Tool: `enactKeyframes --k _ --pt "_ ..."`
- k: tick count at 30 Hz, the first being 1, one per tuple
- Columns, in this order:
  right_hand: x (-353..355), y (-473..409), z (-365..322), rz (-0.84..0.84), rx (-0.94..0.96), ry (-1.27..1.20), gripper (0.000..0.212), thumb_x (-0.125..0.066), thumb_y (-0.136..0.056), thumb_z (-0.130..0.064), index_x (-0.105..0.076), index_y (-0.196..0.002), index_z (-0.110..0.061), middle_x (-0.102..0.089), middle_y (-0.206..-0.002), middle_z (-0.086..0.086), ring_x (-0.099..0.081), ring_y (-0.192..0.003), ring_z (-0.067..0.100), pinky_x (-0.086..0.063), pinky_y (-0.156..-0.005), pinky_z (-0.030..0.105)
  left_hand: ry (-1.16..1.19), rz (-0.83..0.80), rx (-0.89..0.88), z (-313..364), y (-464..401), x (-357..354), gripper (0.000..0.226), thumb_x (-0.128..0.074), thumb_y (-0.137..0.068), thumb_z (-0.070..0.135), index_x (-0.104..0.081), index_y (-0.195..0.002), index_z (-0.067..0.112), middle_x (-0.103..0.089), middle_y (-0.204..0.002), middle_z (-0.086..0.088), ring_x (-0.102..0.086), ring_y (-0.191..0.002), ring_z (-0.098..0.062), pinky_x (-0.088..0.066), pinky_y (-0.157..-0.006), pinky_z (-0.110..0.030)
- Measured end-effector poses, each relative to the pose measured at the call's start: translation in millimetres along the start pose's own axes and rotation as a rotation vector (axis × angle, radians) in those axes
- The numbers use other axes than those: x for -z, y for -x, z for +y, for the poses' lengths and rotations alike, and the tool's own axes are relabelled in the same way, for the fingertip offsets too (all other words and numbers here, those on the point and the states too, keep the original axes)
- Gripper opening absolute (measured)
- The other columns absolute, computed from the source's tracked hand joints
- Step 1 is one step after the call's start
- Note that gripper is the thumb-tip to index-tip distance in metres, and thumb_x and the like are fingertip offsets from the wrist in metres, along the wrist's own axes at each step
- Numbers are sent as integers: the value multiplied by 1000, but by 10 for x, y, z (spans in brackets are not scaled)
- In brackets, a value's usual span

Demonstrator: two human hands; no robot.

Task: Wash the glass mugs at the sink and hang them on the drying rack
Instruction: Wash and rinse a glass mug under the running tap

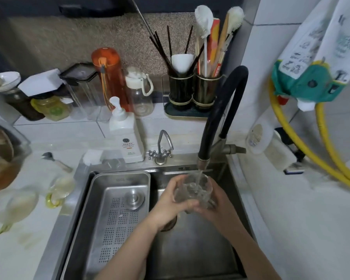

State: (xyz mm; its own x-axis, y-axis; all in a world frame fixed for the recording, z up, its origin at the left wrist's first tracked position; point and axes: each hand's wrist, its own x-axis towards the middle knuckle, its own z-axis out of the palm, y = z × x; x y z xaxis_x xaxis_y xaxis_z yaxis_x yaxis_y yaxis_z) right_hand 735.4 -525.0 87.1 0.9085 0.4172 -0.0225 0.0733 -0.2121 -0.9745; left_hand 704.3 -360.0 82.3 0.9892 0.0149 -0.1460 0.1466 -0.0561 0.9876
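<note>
While water blurs its walls, we cannot make out the handle of the glass mug (193, 191) clasped between left hand (175, 201) and right hand (214, 203) beneath the black faucet (216, 116). Left of this grip we count two more mugs (60, 189) on the counter (34, 251), one cut off.

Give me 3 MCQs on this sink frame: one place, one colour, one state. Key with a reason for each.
1. Where is the perforated steel tray?
A. left half of the sink
B. on the counter
C. under the tap

2. What colour is the tall bottle behind the soap dispenser?
A. blue
B. orange
C. green

3. What is the state of the black faucet?
A. off
B. running into the glass mug
C. spraying the wall

Key:
1 A, it sits in the basin left of the hands.
2 B, its body is plainly orange.
3 B, a stream falls into the mug held by the left hand and right hand.
</note>
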Motion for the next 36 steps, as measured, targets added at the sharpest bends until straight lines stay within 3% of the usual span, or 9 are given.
enactKeyframes --k 3,5,9,13,17,23,28,32,36 --pt "51 -7 -5 116 -25 -11 61 -78 -58 -64 -61 -111 -37 -68 -104 -24 -61 -95 -9 -50 -80 12 -81 -21 3 78 -107 -55 70 -79 -75 13 -44 -128 40 -42 -134 3 -44 -125 -7 -40 -107 -24" --pt "100 92 103 160 -53 111 69 -79 -66 -48 -50 -128 -36 -56 -126 -16 -53 -109 -10 -46 -89 8 -131 -59 28 57 -101 -88 75 -80 -75 17 -41 -135 39 -39 -135 3 -41 -128 -8 -35 -112 -27" --pt "-9 48 175 109 -9 170 73 -79 -74 -36 -46 -136 -20 -54 -133 3 -53 -123 16 -48 -100 39 -21 -66 16 -21 -2 8 77 -78 -76 11 -42 -139 35 -45 -139 0 -48 -125 -5 -47 -96 -20" --pt "32 -13 137 131 -8 137 72 -73 -78 -32 -30 -123 -69 -38 -126 -46 -38 -116 -26 -36 -95 2 6 6 32 1 -92 -58 80 -77 -77 11 -37 -143 32 -43 -142 0 -40 -133 -9 -34 -114 -33" --pt "7 102 181 140 -59 97 74 -73 -74 -44 -26 -123 -72 -35 -129 -43 -34 -117 -27 -32 -97 6 -17 -10 -13 -102 -30 -56 72 -77 -77 16 -44 -134 45 -48 -137 10 -46 -126 -1 -42 -104 -21" --pt "-32 -216 -17 19 40 -4 51 -77 -78 -21 -54 -123 -21 -67 -117 0 -65 -109 12 -53 -95 40 75 52 49 -91 -139 60 68 -72 -82 16 -42 -139 38 -46 -140 -9 -49 -128 -19 -43 -108 -40" --pt "-34 -119 113 37 3 -75 59 -73 -82 -21 -47 -135 -21 -64 -124 -1 -62 -115 17 -51 -96 42 77 -9 48 -151 -68 2 64 -66 -80 35 -39 -136 49 -46 -145 6 -45 -133 -14 -37 -111 -40" --pt "-166 -218 132 -23 -17 -53 45 -67 -85 -31 -51 -127 -39 -66 -117 -13 -64 -107 2 -53 -86 17 137 51 112 -171 -43 105 55 -63 -79 39 -39 -122 63 -54 -137 10 -53 -125 -9 -46 -101 -25" --pt "-63 -179 204 24 -13 -149 50 -65 -84 -11 -49 -131 -22 -68 -115 -9 -65 -106 7 -54 -84 22 126 -19 81 -170 -58 29 58 -67 -82 41 -41 -130 59 -49 -142 14 -46 -131 -7 -37 -111 -36"
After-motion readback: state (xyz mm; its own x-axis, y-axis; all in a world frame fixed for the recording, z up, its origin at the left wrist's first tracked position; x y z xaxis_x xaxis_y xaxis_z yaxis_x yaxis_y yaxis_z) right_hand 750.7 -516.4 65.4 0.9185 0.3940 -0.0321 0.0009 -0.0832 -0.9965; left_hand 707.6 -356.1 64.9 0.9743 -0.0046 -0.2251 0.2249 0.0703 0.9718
